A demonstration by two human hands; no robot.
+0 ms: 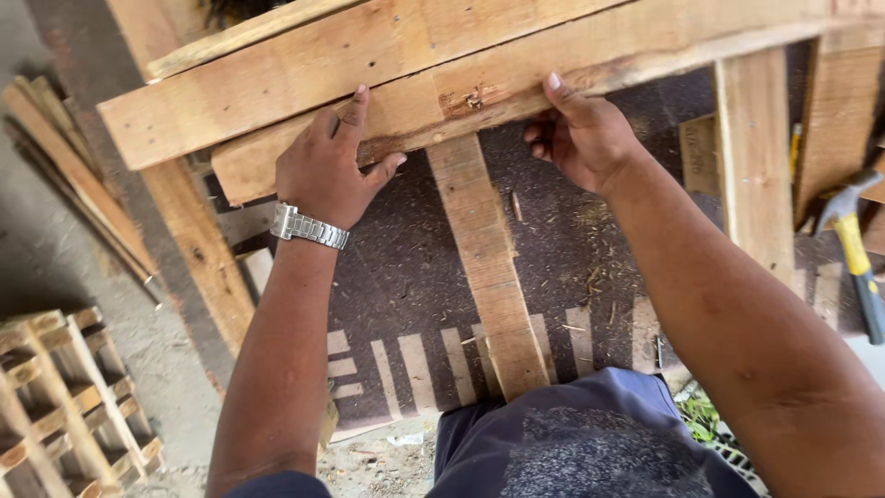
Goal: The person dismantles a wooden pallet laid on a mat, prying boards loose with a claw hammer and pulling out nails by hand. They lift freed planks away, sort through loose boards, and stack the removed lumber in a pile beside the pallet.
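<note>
Dark chipboard worktop [406, 277] strewn with wood chips, a wooden slat frame [489, 249] lying across it, a yellow-handled hammer [857, 254] at its right edge

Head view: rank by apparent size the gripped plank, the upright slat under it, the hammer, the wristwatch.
1. gripped plank, held by left hand and right hand
2. upright slat
3. hammer, partly cut off at the frame edge, so unsure
4. wristwatch
Nearness to the camera differs, so true sizes stay uncertain.
</note>
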